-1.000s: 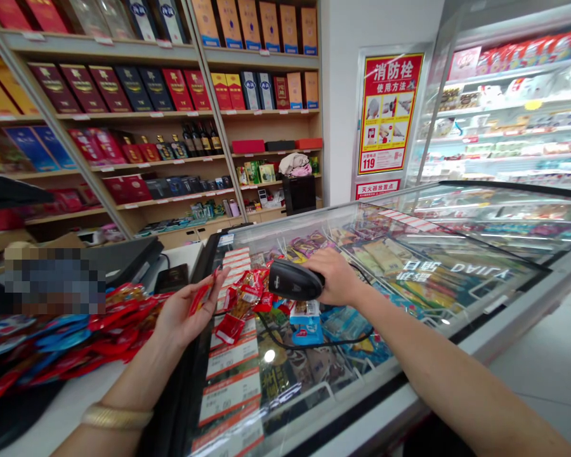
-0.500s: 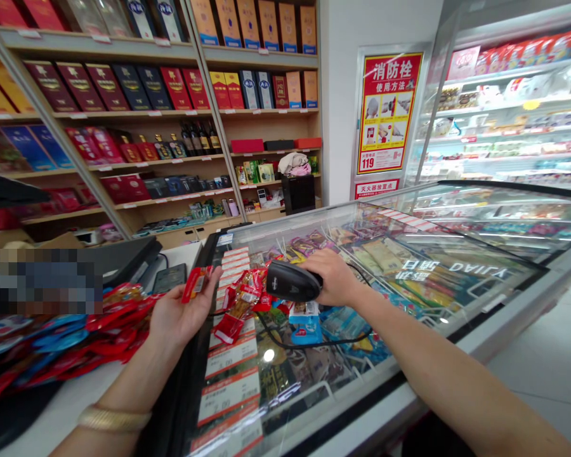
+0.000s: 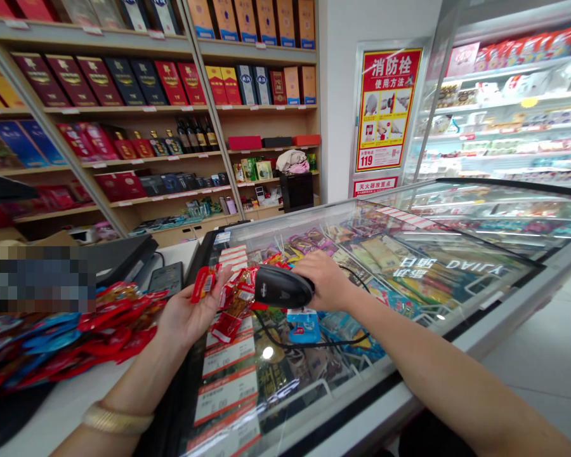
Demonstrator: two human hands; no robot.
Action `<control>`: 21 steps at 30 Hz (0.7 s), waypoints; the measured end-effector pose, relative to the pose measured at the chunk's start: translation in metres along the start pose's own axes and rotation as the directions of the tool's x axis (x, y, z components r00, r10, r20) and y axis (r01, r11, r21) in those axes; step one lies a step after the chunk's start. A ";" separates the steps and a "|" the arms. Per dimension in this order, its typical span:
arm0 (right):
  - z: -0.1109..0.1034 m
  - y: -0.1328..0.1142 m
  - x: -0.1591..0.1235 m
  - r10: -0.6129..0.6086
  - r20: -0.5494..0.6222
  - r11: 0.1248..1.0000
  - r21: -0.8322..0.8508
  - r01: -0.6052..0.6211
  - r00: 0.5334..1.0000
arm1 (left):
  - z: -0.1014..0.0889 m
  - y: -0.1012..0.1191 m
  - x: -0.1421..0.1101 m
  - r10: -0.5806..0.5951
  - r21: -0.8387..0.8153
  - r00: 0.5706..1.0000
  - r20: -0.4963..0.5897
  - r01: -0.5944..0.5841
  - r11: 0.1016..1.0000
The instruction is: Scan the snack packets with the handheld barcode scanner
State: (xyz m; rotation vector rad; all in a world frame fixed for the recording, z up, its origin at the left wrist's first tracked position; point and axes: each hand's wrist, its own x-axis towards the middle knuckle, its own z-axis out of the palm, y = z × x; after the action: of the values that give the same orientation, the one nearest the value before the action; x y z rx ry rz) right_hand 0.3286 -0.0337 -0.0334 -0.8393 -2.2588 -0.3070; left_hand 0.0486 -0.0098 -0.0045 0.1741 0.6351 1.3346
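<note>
In my left hand (image 3: 190,317) is a small red snack packet (image 3: 203,284), its white barcode label facing up. My right hand (image 3: 326,282) is wrapped around a black barcode scanner (image 3: 283,287), whose head points left toward that packet. Beneath the scanner, several red snack packets (image 3: 233,311) and a blue one (image 3: 304,329) lie on the glass top of the freezer (image 3: 285,397). A black cable loops over the glass below my right hand. Left of my left wrist, a heap of red and blue packets (image 3: 109,324) covers part of the white counter (image 3: 90,406).
A dark phone-like device (image 3: 165,279) lies on the counter beside a black machine (image 3: 124,260). Price labels (image 3: 228,393) line the freezer's left edge. Shelves of boxes and bottles (image 3: 195,134) stand behind, and a lit display fridge (image 3: 514,120) is at the right.
My right hand has brought the scanner slightly left, closer to the packet. My left hand has shifted a little to the right with the packet still in it.
</note>
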 end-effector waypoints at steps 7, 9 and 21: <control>-0.004 0.006 -0.002 0.011 -0.054 1.000 -0.016 -0.012 0.998 | 0.000 -0.006 0.003 0.154 0.218 0.988 -0.017 -0.147 0.965; -0.006 0.013 -0.004 0.038 -0.096 0.998 -0.037 -0.041 0.995 | -0.004 -0.013 0.008 0.289 0.432 0.957 0.019 -0.269 0.861; -0.005 0.052 -0.017 0.210 -0.171 0.967 -0.109 -0.231 0.963 | -0.027 -0.065 0.069 0.213 0.787 0.834 0.510 -0.351 -0.508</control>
State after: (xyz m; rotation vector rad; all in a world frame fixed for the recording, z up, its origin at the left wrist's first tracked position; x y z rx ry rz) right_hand 0.3737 -0.0047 -0.0426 -1.0856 -1.9934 -0.4030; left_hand 0.0960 0.0328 -0.0802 2.1715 1.6992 0.7800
